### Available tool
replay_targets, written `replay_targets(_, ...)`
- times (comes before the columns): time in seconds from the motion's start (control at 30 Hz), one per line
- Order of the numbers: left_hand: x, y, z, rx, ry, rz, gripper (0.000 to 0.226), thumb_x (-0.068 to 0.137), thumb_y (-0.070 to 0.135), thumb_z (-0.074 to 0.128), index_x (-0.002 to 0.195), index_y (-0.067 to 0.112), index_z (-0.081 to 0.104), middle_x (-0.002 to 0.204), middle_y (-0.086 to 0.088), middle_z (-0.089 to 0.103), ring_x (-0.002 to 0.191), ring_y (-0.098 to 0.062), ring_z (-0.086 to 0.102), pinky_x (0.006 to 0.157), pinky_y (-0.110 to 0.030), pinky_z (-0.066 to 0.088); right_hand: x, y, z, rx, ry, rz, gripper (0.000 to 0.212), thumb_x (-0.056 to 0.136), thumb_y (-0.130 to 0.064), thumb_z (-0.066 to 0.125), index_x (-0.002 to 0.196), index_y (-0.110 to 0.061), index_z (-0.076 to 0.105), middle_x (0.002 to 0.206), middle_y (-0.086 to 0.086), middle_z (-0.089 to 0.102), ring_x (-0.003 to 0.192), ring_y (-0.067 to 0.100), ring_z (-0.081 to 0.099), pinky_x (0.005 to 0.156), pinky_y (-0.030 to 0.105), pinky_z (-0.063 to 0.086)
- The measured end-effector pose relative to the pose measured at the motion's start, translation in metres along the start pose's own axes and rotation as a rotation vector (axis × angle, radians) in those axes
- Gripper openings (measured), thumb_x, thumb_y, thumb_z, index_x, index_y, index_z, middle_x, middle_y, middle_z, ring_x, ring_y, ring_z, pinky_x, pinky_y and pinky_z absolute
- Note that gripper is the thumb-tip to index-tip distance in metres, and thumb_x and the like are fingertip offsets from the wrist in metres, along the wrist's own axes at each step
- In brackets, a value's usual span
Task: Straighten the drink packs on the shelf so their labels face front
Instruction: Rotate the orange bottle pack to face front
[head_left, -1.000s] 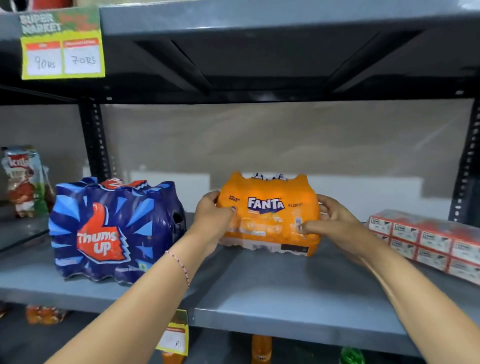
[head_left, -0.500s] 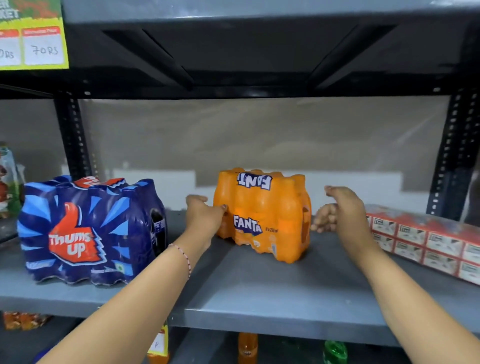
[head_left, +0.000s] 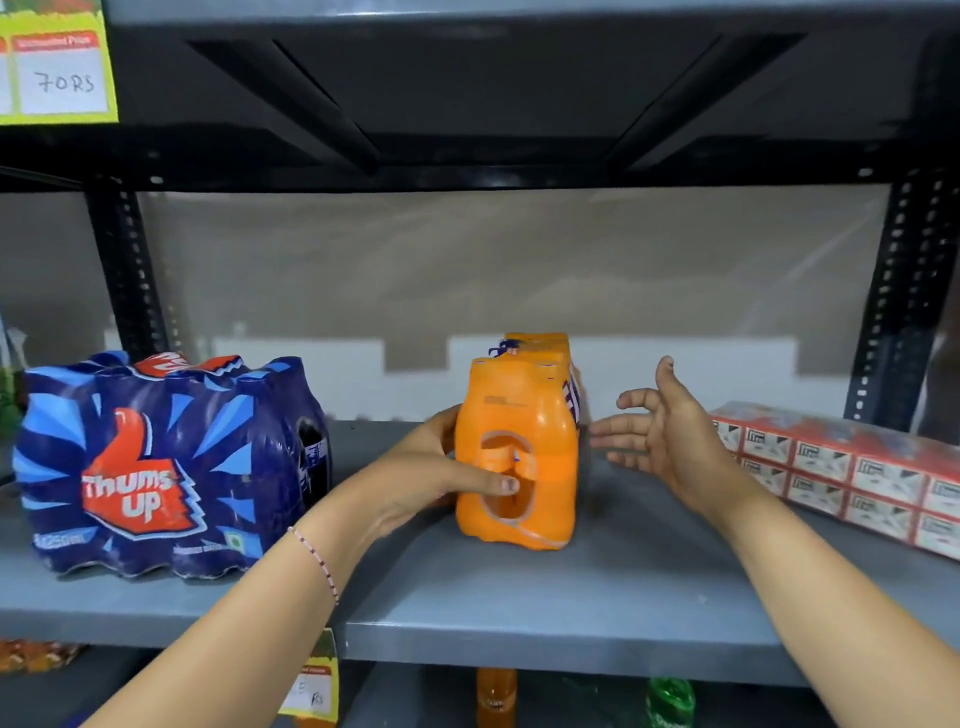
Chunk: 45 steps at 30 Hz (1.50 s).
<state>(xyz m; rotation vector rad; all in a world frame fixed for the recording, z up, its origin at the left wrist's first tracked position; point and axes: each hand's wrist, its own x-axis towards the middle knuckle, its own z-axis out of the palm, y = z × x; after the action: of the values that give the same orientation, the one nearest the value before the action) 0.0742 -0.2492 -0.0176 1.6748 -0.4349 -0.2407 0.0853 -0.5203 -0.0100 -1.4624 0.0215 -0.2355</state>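
The one orange Fanta pack (head_left: 517, 447) has turned narrow end forward since a second ago. The left hand (head_left: 436, 478) grips it; the right hand (head_left: 670, 436) hangs spread just beside. One Thums Up pack (head_left: 166, 462) stands near the shelf (head_left: 571, 603)'s left edge.

Orange Fanta pack (head_left: 517, 447) stands upright mid-shelf, narrow end with its oval opening toward the front, logo side turned right. Well to its left, the blue Thums Up pack (head_left: 166, 462) sits upright, logo front.
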Motion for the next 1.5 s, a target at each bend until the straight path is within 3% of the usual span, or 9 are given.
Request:
replay_targets(0.1,0.001,-0.002,-0.013,-0.063,0.293,0.01,0.066,0.064,-0.01,0.088,0.122,0.011,0.065,0.111,-0.006,0.076,0.1,-0.026,0.074,0.087,-0.045,0.061,0.002,0.001,0.005,-0.031,0.062,-0.018,0.053,0.099,-0.063,0.031,0.098,-0.02,0.061,0.117,0.012,0.072,0.1,0.022,0.067,0.086,0.044,0.049)
replay_targets(0.23,0.016,-0.012,-0.019,0.046,0.677,0.018,0.013,0.089,0.003,0.071,0.092,0.01,0.06,0.092,-0.014,0.069,0.073,-0.024,0.065,0.078,-0.042,0.061,-0.003,0.001,0.009,-0.109,-0.036,-0.046,0.039,0.099,-0.056,0.044,0.109,-0.025,0.066,0.113,-0.003,0.072,0.103,0.011,0.064,0.095,0.044,0.045)
replay_targets(0.33,0.02,-0.003,-0.016,-0.06,0.568,-0.042,0.048,0.097,0.051,0.054,0.116,0.008,0.066,0.118,-0.015,0.073,0.104,-0.032,0.071,0.1,-0.049,0.054,-0.007,0.003,0.014,-0.255,-0.07,-0.084,0.042,0.095,-0.044,0.061,0.127,-0.017,0.055,0.118,-0.001,0.069,0.095,0.009,0.068,0.076,0.031,0.055)
replay_targets(0.43,0.015,0.005,-0.013,0.021,0.376,-0.107,0.107,0.066,0.09,0.053,0.143,0.014,0.051,0.136,-0.003,0.064,0.124,-0.03,0.062,0.109,-0.049,0.045,-0.009,0.007,0.015,-0.397,-0.102,-0.078,0.018,0.095,-0.033,0.065,0.109,-0.027,0.055,0.113,-0.001,0.066,0.084,0.002,0.063,0.065,0.021,0.05)
replay_targets(0.7,-0.01,0.0,-0.008,0.314,0.319,-0.028,0.048,0.096,0.063,0.042,0.126,0.026,0.042,0.125,0.003,0.059,0.106,-0.02,0.061,0.09,-0.037,0.048,-0.04,-0.001,-0.001,-0.636,-0.129,-0.109,0.019,0.092,-0.052,0.06,0.093,-0.035,0.066,0.102,-0.01,0.073,0.095,0.006,0.068,0.079,0.029,0.052)
replay_targets(0.83,-0.039,-0.003,-0.005,0.337,0.322,0.0,0.041,0.095,0.064,0.039,0.127,0.038,0.039,0.123,0.009,0.059,0.109,-0.02,0.061,0.096,-0.036,0.045,-0.074,0.004,-0.007,-0.706,-0.05,-0.171,0.059,0.075,-0.075,0.062,0.114,-0.031,0.07,0.111,-0.008,0.077,0.098,0.015,0.073,0.092,0.042,0.057)
replay_targets(1.3,-0.083,-0.003,0.003,0.402,0.365,0.033,0.063,0.08,0.081,0.032,0.129,0.042,0.036,0.104,0.03,0.052,0.099,-0.007,0.057,0.088,-0.028,0.043,-0.141,0.003,0.0,-0.913,0.069,-0.333,0.062,0.068,-0.083,0.046,0.093,-0.029,0.063,0.085,-0.014,0.072,0.076,0.001,0.066,0.061,0.019,0.048)
replay_targets(1.43,-0.087,-0.002,0.014,0.361,0.429,0.045,0.057,0.08,0.071,0.034,0.127,0.039,0.04,0.1,0.03,0.052,0.091,0.0,0.056,0.091,-0.03,0.039,-0.137,0.001,-0.013,-0.753,-0.007,-0.299,0.058,0.069,-0.08,0.055,0.089,-0.028,0.07,0.081,-0.012,0.075,0.072,-0.002,0.068,0.065,0.022,0.05)
replay_targets(1.5,-0.089,0.001,0.018,0.329,0.449,0.052,0.056,0.081,0.07,0.035,0.127,0.038,0.041,0.1,0.027,0.053,0.088,0.003,0.053,0.092,-0.032,0.038,-0.125,-0.005,-0.044,-0.793,0.187,-0.413,0.05,0.079,-0.075,0.054,0.09,-0.03,0.072,0.087,-0.01,0.076,0.08,0.004,0.068,0.071,0.031,0.053)
